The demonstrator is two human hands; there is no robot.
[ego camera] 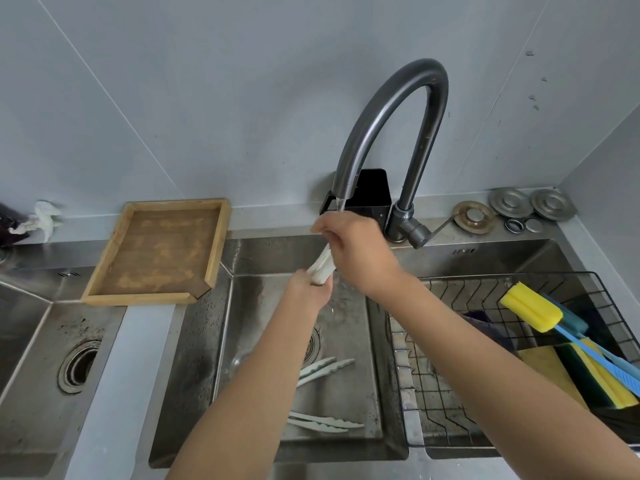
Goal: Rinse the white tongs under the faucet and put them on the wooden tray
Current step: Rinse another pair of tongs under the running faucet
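**Tongs under the stream**

Two spare tong pairs (320, 396) lie in the sink (375, 375) nearest me. Beyond them my left hand (308, 289) and right hand (349, 247) both clasp the white tongs (322, 266) below the faucet (391, 133) spout. Left of the faucet sits the wooden tray (156, 251).

Your right hand (349, 247) and left hand (308, 289) cover most of the white tongs (321, 266) at frame centre (only a blurred middle stretch shows). Your forearms hide parts of two more tongs (325, 370) lower down. A dark object (8, 225) is cut off at the left edge.
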